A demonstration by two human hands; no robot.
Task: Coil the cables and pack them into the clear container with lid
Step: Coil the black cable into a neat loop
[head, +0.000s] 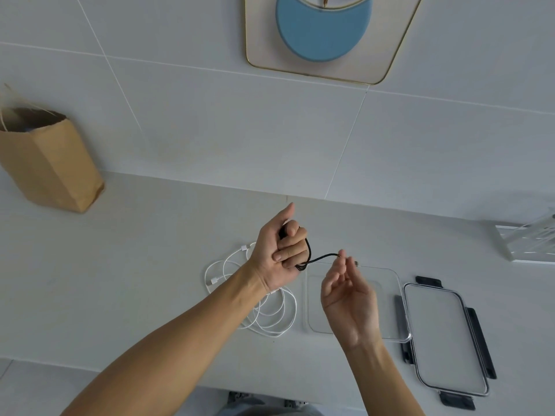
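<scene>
Black cable [312, 258]: coiled loops are gripped in left hand [280, 250]; its free end is pinched by right hand [348, 291] fingertips. White cable [264, 298] is laid left of container [390, 307], lid [444, 337] to its right.

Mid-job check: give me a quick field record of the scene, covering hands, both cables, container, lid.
left hand: grips black cable coiled around its fingers
right hand: pinches the black cable's free end
white cable: loose loops on the counter, untouched
clear container: open, no cable inside
lid: lying flat right of container, clips open
paper bag: far left
</scene>
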